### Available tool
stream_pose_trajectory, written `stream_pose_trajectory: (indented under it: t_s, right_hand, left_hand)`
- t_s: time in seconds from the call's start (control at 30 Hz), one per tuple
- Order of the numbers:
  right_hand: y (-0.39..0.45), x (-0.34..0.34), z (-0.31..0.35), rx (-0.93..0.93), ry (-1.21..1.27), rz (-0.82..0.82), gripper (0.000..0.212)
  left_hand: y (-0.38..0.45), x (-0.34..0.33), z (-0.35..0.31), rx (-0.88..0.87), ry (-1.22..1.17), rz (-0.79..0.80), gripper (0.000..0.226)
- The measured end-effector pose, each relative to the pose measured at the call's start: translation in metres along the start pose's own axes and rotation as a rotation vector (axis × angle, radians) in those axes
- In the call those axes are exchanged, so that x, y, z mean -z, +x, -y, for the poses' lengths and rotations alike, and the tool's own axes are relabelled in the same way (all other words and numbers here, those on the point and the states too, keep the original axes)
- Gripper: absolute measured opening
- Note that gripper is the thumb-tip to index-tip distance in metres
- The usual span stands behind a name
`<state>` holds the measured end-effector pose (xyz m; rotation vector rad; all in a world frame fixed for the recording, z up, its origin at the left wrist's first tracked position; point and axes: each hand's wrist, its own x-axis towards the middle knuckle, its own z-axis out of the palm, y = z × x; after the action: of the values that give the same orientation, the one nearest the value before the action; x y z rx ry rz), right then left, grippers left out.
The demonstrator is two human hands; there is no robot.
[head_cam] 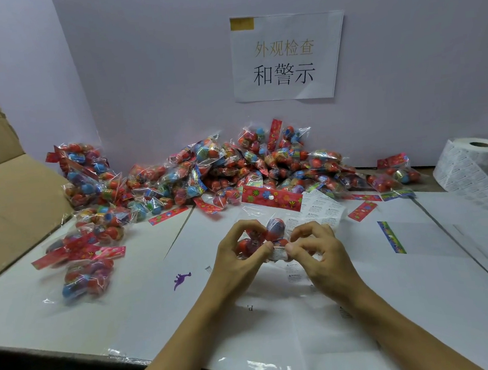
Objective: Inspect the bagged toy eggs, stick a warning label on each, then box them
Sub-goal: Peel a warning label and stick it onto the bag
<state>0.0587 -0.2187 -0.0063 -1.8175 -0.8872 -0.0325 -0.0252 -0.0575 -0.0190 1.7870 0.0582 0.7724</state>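
Note:
My left hand (238,254) grips a clear bag of toy eggs (270,229) with a red flowered header card (270,200), held over the middle of the table. My right hand (316,250) pinches a small white warning label (278,252) against the bag's lower edge, where both thumbs meet. A strip of warning labels (323,209) lies just behind my right hand. A large pile of bagged eggs (235,170) runs along the back wall.
An open cardboard box (4,188) stands at the left edge. Several bags (87,257) lie beside it on the white table (147,305). A label roll (471,165) sits at the far right, its backing paper trailing forward. A printed sign (284,57) hangs on the wall.

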Motion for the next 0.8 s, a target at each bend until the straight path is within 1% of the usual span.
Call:
stream_pose_trajectory:
  t_s: [0.1,0.17,0.27,0.33,0.37,0.47,0.6,0.67,0.73,0.8]
  right_hand:
    - [0.0008,0.0020,0.0001,-0.033,0.044,-0.007,0.027]
    - [0.0005,0.0040,-0.0005,-0.020,0.073,-0.012,0.028]
    - [-0.0008,0.0036,-0.0004,0.034,0.064,-0.028,0.014]
    - [-0.0006,0.0018,-0.0013,0.050,0.046,-0.028,0.010]
    - [-0.0004,0.0012,-0.0023,0.050,0.043,-0.021,0.012]
    - [0.0013,0.0024,-0.0044,0.024,0.076,-0.011,0.029]
    - [0.0045,0.0041,-0.0058,-0.017,0.144,-0.065,0.023]
    - [0.0053,0.0040,-0.0055,-0.059,0.177,-0.078,0.026]
    - [0.0064,0.0042,-0.0062,-0.101,0.237,-0.076,0.031]
    - [0.0072,0.0051,-0.0076,-0.103,0.268,-0.090,0.025]
  left_hand:
    - [-0.0002,0.0001,-0.0046,0.031,-0.038,0.025,0.025]
    - [-0.0001,0.0013,-0.0047,0.049,-0.097,0.021,0.026]
    - [-0.0002,0.0037,-0.0035,0.034,-0.105,0.010,0.032]
    - [-0.0006,0.0042,-0.0033,0.024,-0.088,0.013,0.036]
    - [-0.0007,0.0041,-0.0032,0.023,-0.082,0.013,0.036]
    - [-0.0002,0.0031,-0.0037,0.039,-0.109,0.024,0.034]
    - [0.0004,0.0044,-0.0035,0.070,-0.176,0.061,0.032]
    - [-0.0006,0.0040,-0.0049,0.075,-0.193,0.089,0.031]
    - [-0.0016,0.0026,-0.0074,0.089,-0.211,0.114,0.036]
    - [-0.0019,0.0016,-0.0093,0.104,-0.231,0.121,0.050]
